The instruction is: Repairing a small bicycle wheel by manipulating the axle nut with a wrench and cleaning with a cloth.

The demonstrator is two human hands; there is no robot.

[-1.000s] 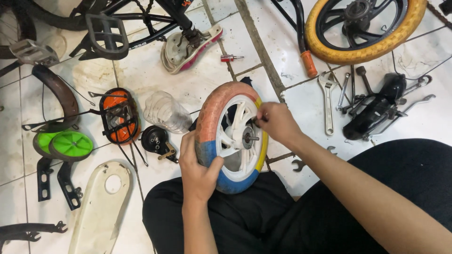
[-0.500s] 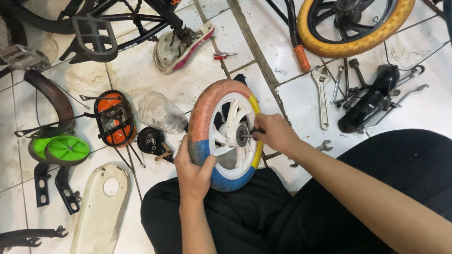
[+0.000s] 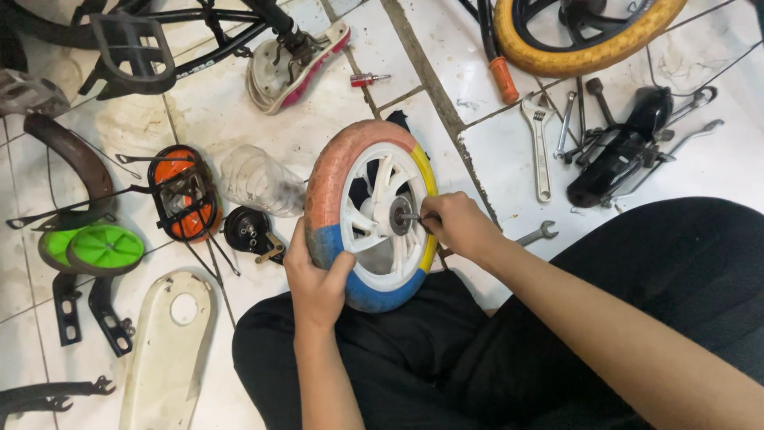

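Observation:
A small bicycle wheel [image 3: 342, 171] with a white plastic rim and a tyre in faded red, yellow and blue stands on edge against my lap. My left hand [image 3: 314, 283] grips its lower left edge, thumb over the blue part of the tyre. My right hand [image 3: 455, 225] is at the hub [image 3: 398, 215], fingers pinched on the thin metal axle end that sticks out of it. I sit on the tiled floor in black trousers [image 3: 637, 263].
Around me lie green training wheels [image 3: 95, 248], an orange basket [image 3: 183, 193], a clear plastic bottle [image 3: 259, 181], a white chain guard [image 3: 169, 350], a bell [image 3: 248, 231], spanners [image 3: 541, 143], a black seat [image 3: 617, 155], a yellow-tyred wheel [image 3: 585, 32] and a bicycle frame with pedal [image 3: 127, 44].
My right hand has slid from the wheel's upper right rim to the hub and pinched the axle. The view has shifted slightly; the left hand stays on the tyre.

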